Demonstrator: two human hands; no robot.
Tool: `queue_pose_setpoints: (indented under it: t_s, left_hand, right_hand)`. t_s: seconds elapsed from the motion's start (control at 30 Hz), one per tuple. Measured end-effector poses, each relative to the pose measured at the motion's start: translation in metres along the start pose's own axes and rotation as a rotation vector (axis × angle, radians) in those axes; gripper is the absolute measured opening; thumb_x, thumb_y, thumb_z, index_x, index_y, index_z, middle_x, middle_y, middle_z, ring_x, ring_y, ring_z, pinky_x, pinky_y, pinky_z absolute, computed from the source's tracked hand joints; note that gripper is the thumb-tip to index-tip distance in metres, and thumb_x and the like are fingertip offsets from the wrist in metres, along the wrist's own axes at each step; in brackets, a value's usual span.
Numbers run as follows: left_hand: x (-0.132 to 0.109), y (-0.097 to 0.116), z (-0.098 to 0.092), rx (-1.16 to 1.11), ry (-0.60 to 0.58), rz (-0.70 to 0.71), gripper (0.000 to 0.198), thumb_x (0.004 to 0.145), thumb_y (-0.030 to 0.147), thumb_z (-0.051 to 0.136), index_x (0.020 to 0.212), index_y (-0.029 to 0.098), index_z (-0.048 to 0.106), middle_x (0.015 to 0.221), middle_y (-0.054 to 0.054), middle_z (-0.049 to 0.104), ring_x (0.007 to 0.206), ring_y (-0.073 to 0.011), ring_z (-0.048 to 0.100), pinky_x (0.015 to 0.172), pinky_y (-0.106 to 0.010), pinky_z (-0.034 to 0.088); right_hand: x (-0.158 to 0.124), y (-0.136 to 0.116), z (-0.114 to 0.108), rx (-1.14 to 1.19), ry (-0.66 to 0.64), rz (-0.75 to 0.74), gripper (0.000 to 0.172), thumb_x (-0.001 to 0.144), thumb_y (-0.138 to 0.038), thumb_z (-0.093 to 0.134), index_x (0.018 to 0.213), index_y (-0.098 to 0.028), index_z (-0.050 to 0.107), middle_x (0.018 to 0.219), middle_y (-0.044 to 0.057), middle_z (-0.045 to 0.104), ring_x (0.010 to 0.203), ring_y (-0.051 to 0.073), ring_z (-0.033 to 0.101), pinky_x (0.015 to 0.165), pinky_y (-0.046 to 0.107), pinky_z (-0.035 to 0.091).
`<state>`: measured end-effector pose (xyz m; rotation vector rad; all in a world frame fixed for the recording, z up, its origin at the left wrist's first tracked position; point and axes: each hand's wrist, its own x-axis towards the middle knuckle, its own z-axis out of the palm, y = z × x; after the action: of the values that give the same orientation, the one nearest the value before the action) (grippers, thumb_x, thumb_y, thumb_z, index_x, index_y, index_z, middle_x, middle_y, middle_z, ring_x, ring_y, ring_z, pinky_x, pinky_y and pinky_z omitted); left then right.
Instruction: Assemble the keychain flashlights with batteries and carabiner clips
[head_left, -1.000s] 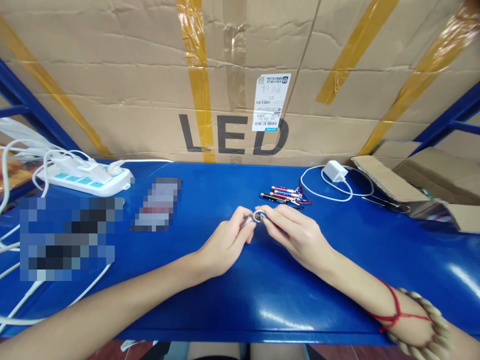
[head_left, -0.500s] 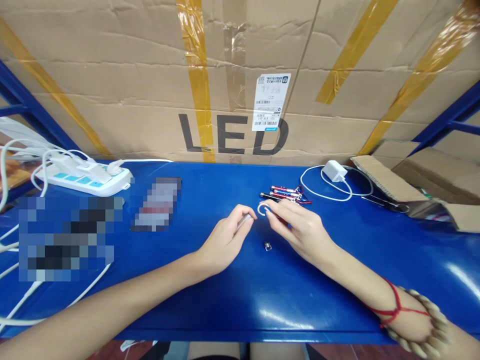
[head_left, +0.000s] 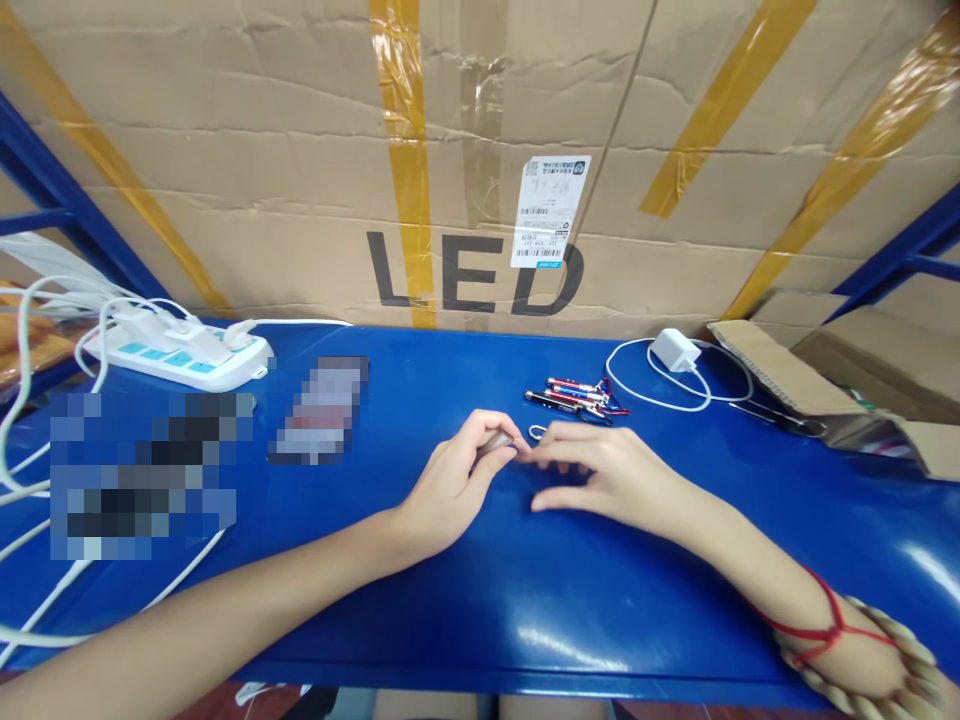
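My left hand (head_left: 461, 478) is closed around a small pale silvery piece (head_left: 496, 441), its thumb and forefinger pressed on it; the rest is hidden in the palm. Close by on the right hovers my right hand (head_left: 611, 470), palm down over the blue table. Its thumb is spread from its fingers, and its forefinger tip comes up to the left fingertips; whether they touch I cannot tell. A small metal ring (head_left: 537, 432) shows just behind the right fingers, partly covered by them. Beyond it lie several slim red, blue and black metal pens (head_left: 574, 398) with cords and clips.
A phone (head_left: 321, 408) lies left of my hands, with a blurred dark item (head_left: 150, 465) farther left. A white power strip (head_left: 187, 365) with cables stands at the back left. A white charger (head_left: 676, 350), its cable and tweezers (head_left: 780, 418) lie right. A large carton (head_left: 300, 150) walls the back.
My right hand has released the ring, which now lies behind its fingers, and has spread its thumb. The small metal piece on the table is out of sight. My left hand keeps its grip.
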<state>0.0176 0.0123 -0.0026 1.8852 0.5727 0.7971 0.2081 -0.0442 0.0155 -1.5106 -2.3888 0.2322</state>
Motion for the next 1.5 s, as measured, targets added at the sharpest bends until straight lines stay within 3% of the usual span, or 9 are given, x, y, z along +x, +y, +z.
queue_pose_setpoints:
  t_s: [0.13, 0.23, 0.4, 0.6, 0.8, 1.07, 1.17, 1.33, 1.5]
  left_hand:
    - [-0.001, -0.002, 0.0, -0.011, 0.019, 0.01, 0.008, 0.09, 0.015, 0.041, 0.095, 0.021, 0.045, 0.091, 0.001, 0.064, 0.077, -0.0104, 0.059, 0.074, -0.021, 0.042]
    - [-0.002, -0.003, 0.0, -0.012, -0.001, 0.019, 0.006, 0.091, 0.018, 0.043, 0.095, 0.021, 0.045, 0.091, 0.0, 0.065, 0.077, -0.0106, 0.06, 0.075, -0.022, 0.043]
    - [-0.002, 0.0, -0.001, -0.021, 0.018, 0.02, 0.012, 0.089, 0.016, 0.046, 0.098, 0.021, 0.04, 0.092, -0.001, 0.068, 0.081, -0.0121, 0.063, 0.081, -0.025, 0.043]
    - [-0.001, 0.004, -0.002, -0.022, 0.043, 0.015, 0.006, 0.088, 0.018, 0.046, 0.094, 0.02, 0.045, 0.09, -0.003, 0.067, 0.083, -0.0138, 0.063, 0.079, -0.024, 0.044]
    - [-0.001, 0.005, -0.002, 0.074, 0.03, 0.036, 0.012, 0.089, 0.018, 0.044, 0.096, 0.017, 0.053, 0.088, -0.003, 0.064, 0.081, -0.0144, 0.06, 0.075, -0.024, 0.045]
    - [-0.005, 0.0, -0.004, 0.152, -0.026, 0.073, 0.019, 0.091, 0.019, 0.038, 0.1, 0.019, 0.055, 0.081, 0.0, 0.061, 0.072, -0.0113, 0.056, 0.07, -0.021, 0.042]
    - [-0.006, 0.0, -0.003, 0.176, -0.026, 0.051, 0.019, 0.091, 0.02, 0.038, 0.099, 0.02, 0.055, 0.078, 0.001, 0.061, 0.068, -0.0113, 0.055, 0.066, -0.021, 0.042]
    - [-0.007, 0.0, -0.003, 0.205, -0.045, -0.036, 0.014, 0.09, 0.024, 0.04, 0.095, 0.02, 0.053, 0.078, 0.0, 0.063, 0.066, -0.0128, 0.057, 0.062, -0.022, 0.041]
    - [-0.006, -0.003, -0.001, 0.151, -0.068, -0.078, 0.009, 0.09, 0.027, 0.043, 0.091, 0.021, 0.049, 0.08, 0.0, 0.066, 0.069, -0.0142, 0.06, 0.063, -0.023, 0.043]
  right_hand:
    - [-0.001, 0.0, 0.004, 0.176, -0.108, 0.002, 0.029, 0.078, -0.044, 0.063, 0.094, -0.021, 0.067, 0.08, 0.0, 0.065, 0.065, 0.011, 0.06, 0.059, 0.02, 0.044]
    - [0.0, 0.002, 0.009, 0.222, -0.098, 0.009, 0.022, 0.082, -0.04, 0.059, 0.089, -0.02, 0.066, 0.079, 0.001, 0.064, 0.065, 0.011, 0.058, 0.06, 0.02, 0.043]
    - [0.001, 0.0, 0.011, 0.237, -0.063, 0.08, 0.023, 0.078, -0.041, 0.064, 0.081, -0.019, 0.061, 0.076, 0.0, 0.061, 0.059, 0.01, 0.054, 0.056, 0.021, 0.042]
    - [0.005, -0.005, 0.014, 0.382, 0.031, 0.14, 0.028, 0.074, -0.029, 0.068, 0.063, -0.018, 0.044, 0.076, 0.001, 0.063, 0.063, 0.011, 0.057, 0.055, 0.02, 0.043]
    - [0.007, -0.006, 0.017, 0.41, 0.07, 0.115, 0.016, 0.076, -0.029, 0.067, 0.071, -0.018, 0.057, 0.068, -0.001, 0.063, 0.056, 0.01, 0.055, 0.053, 0.019, 0.044]
    - [0.005, -0.005, 0.017, 0.347, 0.27, -0.037, 0.02, 0.088, -0.031, 0.054, 0.096, -0.021, 0.069, 0.082, 0.005, 0.063, 0.072, 0.014, 0.06, 0.064, 0.024, 0.049]
    - [0.006, -0.004, 0.016, 0.331, 0.35, -0.027, 0.025, 0.089, -0.033, 0.05, 0.101, -0.022, 0.069, 0.082, 0.006, 0.061, 0.071, 0.015, 0.06, 0.061, 0.024, 0.05]
    - [0.007, -0.007, 0.013, 0.387, 0.474, 0.052, 0.021, 0.084, -0.035, 0.057, 0.097, -0.025, 0.071, 0.081, 0.005, 0.064, 0.071, 0.015, 0.062, 0.059, 0.024, 0.052]
    - [0.007, -0.014, 0.011, 0.576, 0.52, 0.194, 0.016, 0.073, -0.034, 0.07, 0.077, -0.019, 0.072, 0.073, 0.004, 0.067, 0.061, 0.014, 0.06, 0.05, 0.022, 0.052]
